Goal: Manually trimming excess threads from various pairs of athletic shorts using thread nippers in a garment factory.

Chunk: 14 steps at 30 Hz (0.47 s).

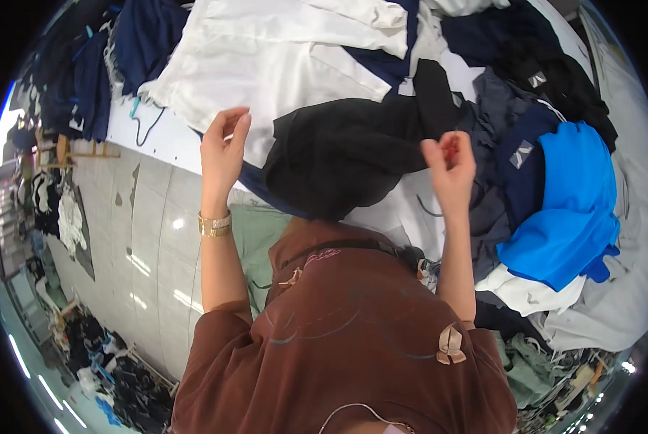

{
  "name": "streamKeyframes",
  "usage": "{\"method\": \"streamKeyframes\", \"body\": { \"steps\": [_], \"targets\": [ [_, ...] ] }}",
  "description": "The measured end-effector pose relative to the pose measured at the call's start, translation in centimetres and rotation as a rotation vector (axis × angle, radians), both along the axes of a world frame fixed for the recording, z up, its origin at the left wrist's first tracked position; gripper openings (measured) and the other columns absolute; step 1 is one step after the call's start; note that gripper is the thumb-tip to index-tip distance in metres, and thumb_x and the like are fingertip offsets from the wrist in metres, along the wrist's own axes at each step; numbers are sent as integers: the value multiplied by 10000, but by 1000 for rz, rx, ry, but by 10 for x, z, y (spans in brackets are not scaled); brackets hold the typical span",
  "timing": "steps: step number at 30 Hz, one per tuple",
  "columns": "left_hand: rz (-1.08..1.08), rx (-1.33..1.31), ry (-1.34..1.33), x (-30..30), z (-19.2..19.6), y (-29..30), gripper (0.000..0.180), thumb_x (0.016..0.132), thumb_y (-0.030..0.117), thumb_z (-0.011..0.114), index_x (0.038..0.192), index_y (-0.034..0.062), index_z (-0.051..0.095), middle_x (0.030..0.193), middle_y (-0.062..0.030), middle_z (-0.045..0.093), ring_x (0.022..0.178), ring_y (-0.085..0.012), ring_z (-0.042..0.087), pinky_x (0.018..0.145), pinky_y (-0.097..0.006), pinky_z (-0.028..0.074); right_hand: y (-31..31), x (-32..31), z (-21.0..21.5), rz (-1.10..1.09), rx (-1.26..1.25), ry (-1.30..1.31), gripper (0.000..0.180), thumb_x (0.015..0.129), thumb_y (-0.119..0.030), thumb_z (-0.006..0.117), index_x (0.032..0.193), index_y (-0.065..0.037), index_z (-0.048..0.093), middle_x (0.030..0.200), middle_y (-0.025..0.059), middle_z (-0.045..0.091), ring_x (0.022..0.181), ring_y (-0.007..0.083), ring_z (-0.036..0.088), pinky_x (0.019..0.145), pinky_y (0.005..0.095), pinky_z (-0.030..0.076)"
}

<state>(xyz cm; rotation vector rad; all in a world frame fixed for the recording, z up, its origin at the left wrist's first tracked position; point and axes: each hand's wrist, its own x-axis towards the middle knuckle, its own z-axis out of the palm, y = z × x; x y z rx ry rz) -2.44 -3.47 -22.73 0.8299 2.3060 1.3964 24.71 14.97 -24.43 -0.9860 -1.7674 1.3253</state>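
A black garment [342, 155] lies bunched in front of me, partly over a white garment [259, 61] spread on the table. My left hand [224, 148] is raised at the left of the black cloth, its fingers loosely bent and the thumb apart, with nothing in it. At the black garment's right edge is my right hand [453, 165], fingers curled in. A bit of something red shows inside that hand, too small and covered to name. Whether the right fingers touch the cloth, I cannot tell.
On the right lie a bright blue garment [581, 195], dark grey cloth [487, 188] and black clothing [555, 65]. Navy garments [147, 43] hang over the table's far left. A teal-tipped cord [147, 126] rests on the white tabletop. Pale floor tiles [150, 210] stretch to the left.
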Motion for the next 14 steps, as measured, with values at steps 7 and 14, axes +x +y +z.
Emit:
{"method": "streamKeyframes", "body": {
  "steps": [7,14],
  "targets": [
    [-127,-337,88,44,-28,-53,341,730,224,757,956,12,614,848,-75,652,794,-180,609,736,-304,487,-48,-83,-11,504,271,-544,411,766,-345,683,1080,-123,539,714,119,650,679,338,639,606,397,505],
    [15,-401,28,53,-58,-46,296,788,210,696,1008,29,616,934,-132,656,850,-230,633,732,-311,493,-27,-63,-38,472,433,-594,226,788,-230,663,937,-81,581,717,120,640,660,308,643,597,384,504]
  ]
}}
